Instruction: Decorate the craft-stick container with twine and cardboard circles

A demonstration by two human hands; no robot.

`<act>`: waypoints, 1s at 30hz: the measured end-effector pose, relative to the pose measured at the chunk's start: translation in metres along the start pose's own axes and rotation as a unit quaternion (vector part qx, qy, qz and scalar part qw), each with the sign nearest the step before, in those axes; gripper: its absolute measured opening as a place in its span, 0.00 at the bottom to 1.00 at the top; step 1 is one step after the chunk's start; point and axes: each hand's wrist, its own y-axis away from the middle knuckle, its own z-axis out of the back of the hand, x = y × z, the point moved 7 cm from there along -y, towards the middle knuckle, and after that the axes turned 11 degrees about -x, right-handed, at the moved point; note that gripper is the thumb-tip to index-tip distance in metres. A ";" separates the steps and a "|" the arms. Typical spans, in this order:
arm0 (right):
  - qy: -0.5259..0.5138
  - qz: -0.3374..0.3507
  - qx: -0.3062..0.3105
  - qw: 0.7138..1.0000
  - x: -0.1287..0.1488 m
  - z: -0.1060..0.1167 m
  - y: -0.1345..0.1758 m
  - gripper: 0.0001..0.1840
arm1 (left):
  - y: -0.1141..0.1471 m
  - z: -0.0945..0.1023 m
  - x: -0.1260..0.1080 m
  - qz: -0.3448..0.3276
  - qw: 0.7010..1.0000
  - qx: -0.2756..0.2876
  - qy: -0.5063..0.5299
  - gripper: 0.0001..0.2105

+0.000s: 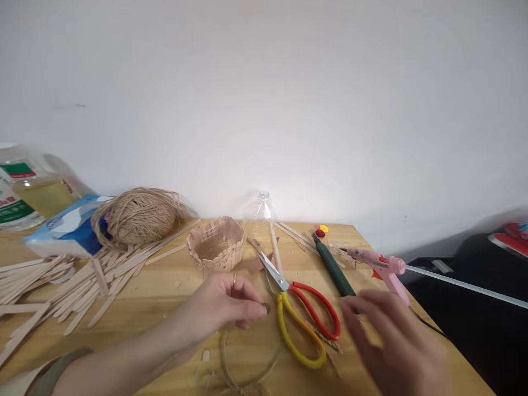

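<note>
My left hand (231,302) is closed in a pinch above the table, left of the scissors. A small dark brownish bit shows at the thumb tip, too small to name. Blurred by motion, my right hand (396,341) hovers by the near end of a dark green cutter (335,269); whether its fingers touch it I cannot tell. Between my hands lie scissors (284,286) with one red and one yellow handle, blades slightly apart. A loop of twine (225,357) lies below my left hand. Just beyond that hand stands a small basket (223,261) faced with wooden stick pieces.
A pink glue gun (383,264) with a long glue stick rests at the table's right edge. Wooden sticks (82,286), a twine ball (142,214), a blue tissue pack (70,225) and bottles (41,190) fill the left. A clear bottle top (264,206) stands near the wall.
</note>
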 end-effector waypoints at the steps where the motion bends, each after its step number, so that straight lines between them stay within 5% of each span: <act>1: 0.075 -0.078 0.023 0.994 -0.031 0.005 0.011 0.08 | -0.003 -0.001 -0.001 -0.001 1.000 -0.002 0.001 0.07; 5: 0.185 -0.313 0.182 0.914 -0.142 0.010 0.063 0.18 | -0.012 -0.013 -0.007 0.003 0.999 0.002 0.037 0.05; 9: -0.039 -0.470 0.172 0.865 -0.199 -0.020 0.083 0.28 | -0.024 -0.030 -0.011 -0.004 0.999 0.006 0.042 0.03; 12: -0.147 -0.487 0.229 0.830 -0.202 -0.055 0.081 0.18 | -0.032 -0.039 -0.013 -0.021 0.999 0.004 0.042 0.03; 15: -0.177 -0.520 0.245 0.799 -0.197 -0.070 0.079 0.24 | -0.040 -0.044 -0.012 -0.031 0.999 -0.005 0.043 0.05; 30: -0.239 -0.578 0.118 0.772 -0.163 -0.043 0.055 0.20 | -0.067 -0.082 -0.015 -0.044 0.998 0.035 0.018 0.06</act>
